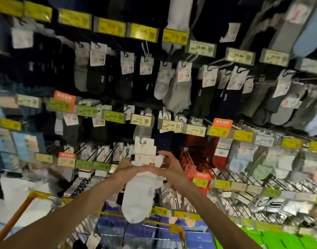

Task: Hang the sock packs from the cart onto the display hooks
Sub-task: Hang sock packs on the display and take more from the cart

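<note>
Left hand [126, 167] and right hand [169, 166] both grip one bunch of white sock packs [142, 193], fingers curled round its middle. The bunch is above the cart [175, 229] rim, card tops up, near the lower hooks [84, 148].

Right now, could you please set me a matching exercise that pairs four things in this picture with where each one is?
Things:
1. white sock pack
2. dark red socks
3. blue packs
4. price tag reading 25.90

Places:
A. in the wire cart, lowest in view
B. highest of the four
C. gripped by the left hand and the right hand
D. hanging to the right of the right hand

Pairs: 1-C, 2-D, 3-A, 4-B.
</note>
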`<action>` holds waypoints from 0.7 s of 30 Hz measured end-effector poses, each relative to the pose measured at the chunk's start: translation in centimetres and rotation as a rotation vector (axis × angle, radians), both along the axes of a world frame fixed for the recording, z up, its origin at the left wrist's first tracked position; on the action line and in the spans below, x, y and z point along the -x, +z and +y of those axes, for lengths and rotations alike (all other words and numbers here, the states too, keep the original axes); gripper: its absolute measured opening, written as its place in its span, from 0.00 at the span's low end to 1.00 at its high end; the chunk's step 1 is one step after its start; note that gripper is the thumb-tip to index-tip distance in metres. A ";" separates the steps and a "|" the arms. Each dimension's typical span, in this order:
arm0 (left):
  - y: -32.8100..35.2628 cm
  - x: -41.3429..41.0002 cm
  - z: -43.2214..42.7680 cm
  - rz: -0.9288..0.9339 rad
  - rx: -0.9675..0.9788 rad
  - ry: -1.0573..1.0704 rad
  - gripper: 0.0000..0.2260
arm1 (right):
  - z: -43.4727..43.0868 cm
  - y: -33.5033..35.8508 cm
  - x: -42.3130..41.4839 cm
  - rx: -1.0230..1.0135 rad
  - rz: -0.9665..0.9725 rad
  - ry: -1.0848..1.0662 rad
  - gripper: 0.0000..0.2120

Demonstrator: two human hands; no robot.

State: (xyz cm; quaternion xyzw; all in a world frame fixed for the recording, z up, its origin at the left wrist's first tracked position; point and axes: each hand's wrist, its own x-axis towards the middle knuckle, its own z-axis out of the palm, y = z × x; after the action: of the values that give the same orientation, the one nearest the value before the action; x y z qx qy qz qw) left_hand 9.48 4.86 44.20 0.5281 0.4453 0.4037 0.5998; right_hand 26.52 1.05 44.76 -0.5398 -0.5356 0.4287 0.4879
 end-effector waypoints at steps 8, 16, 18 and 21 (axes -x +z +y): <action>6.6 4.5 4.9 -0.097 -0.114 -0.046 0.19 | 3.9 6.6 5.0 -0.157 -0.170 -0.010 0.32; 13.5 6.3 9.2 -0.123 -0.251 -0.126 0.16 | 7.2 13.0 7.6 -0.218 -0.002 -0.135 0.26; 14.4 6.2 10.1 -0.121 -0.261 -0.134 0.15 | 7.6 14.0 7.7 -0.238 0.025 -0.179 0.23; 15.4 6.2 11.2 -0.150 -0.251 -0.185 0.17 | 8.0 14.8 7.6 -0.243 0.134 -0.236 0.21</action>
State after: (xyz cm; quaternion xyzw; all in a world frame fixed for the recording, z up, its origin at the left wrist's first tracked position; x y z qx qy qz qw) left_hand 3.25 16.07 59.60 0.6061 0.2950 0.4372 0.5953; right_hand 18.92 9.01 59.52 -0.5063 -0.4827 0.3357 0.6308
